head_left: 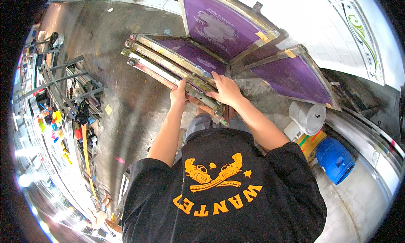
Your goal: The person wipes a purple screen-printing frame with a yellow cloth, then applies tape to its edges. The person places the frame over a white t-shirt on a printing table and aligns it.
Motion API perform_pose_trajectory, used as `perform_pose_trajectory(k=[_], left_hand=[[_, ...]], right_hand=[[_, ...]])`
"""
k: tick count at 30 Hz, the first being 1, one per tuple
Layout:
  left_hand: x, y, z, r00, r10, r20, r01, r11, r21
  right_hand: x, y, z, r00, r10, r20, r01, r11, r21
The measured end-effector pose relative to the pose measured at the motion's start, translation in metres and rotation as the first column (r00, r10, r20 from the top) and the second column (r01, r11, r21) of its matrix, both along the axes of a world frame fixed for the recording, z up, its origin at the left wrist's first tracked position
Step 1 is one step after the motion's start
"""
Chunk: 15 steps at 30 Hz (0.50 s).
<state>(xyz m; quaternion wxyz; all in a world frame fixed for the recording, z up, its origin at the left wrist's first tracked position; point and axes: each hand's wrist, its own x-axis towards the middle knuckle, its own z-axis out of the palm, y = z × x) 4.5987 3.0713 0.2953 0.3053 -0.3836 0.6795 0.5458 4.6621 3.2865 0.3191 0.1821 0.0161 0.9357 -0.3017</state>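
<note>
In front of my body, several screen printing frames point(157, 62) stand close together on edge, with worn, paint-stained rails. My left hand point(179, 94) grips the nearest frames, its thumb over their upper edge and its other fingers mostly hidden. Farther along the same stack, my right hand point(226, 90) lies across the top edges with its fingers hooked over the far side. Purple mesh shows in the frame point(177, 45) just beyond them. A larger purple screen point(219, 30) leans upright behind the stack.
Another purple screen point(295, 76) leans against the wall at right. Below it stand a grey lidded bucket point(311, 118) and a blue drum point(335, 161). Metal racks point(69, 85) and colourful containers line the left side. Another person point(100, 217) is at the lower left.
</note>
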Motion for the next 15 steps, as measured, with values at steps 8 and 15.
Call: perform_pose_trajectory(k=[8, 15], left_hand=[[-0.006, 0.004, 0.015, 0.998, -0.048, 0.031, 0.046, 0.998, 0.045], [-0.011, 0.007, 0.014, 0.996, -0.084, 0.009, 0.084, 0.995, 0.047]], right_hand=[[-0.012, -0.012, 0.018, 0.991, -0.078, -0.106, 0.102, 0.966, 0.237], [-0.051, 0.023, 0.024, 0.981, -0.188, 0.049, 0.169, 0.949, 0.267]])
